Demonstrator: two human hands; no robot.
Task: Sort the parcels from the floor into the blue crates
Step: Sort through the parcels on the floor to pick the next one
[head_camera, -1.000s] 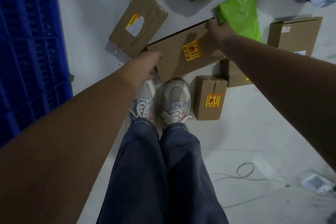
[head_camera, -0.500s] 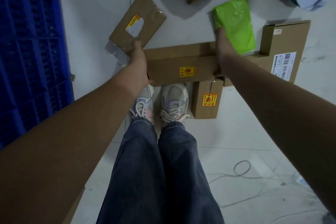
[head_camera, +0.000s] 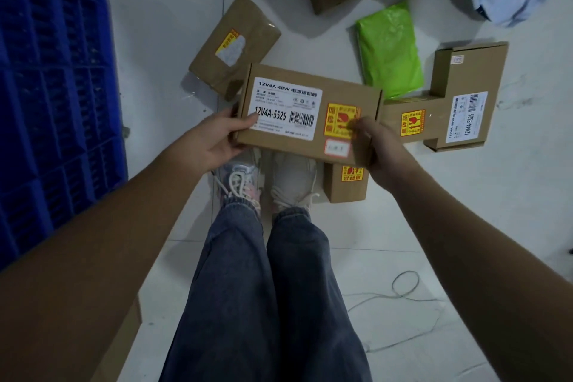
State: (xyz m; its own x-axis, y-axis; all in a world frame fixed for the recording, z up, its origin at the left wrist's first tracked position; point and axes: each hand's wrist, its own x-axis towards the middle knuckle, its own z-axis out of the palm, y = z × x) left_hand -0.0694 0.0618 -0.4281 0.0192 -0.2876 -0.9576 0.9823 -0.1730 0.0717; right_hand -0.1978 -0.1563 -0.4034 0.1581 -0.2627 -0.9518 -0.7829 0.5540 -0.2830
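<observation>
The left hand (head_camera: 217, 139) grips the left end of a flat cardboard parcel (head_camera: 307, 115), and the right hand (head_camera: 376, 149) pinches its right end, holding it above the shoes with the label facing up. I judge the step is reading the label; next, carry it left into the blue crate (head_camera: 52, 96).

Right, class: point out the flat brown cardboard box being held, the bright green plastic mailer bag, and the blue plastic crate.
Flat brown cardboard box (head_camera: 310, 93): head view, bare cardboard of its top face.
Bright green plastic mailer bag (head_camera: 389, 49): head view, its middle.
Blue plastic crate (head_camera: 52, 87): head view, its lattice wall.
</observation>
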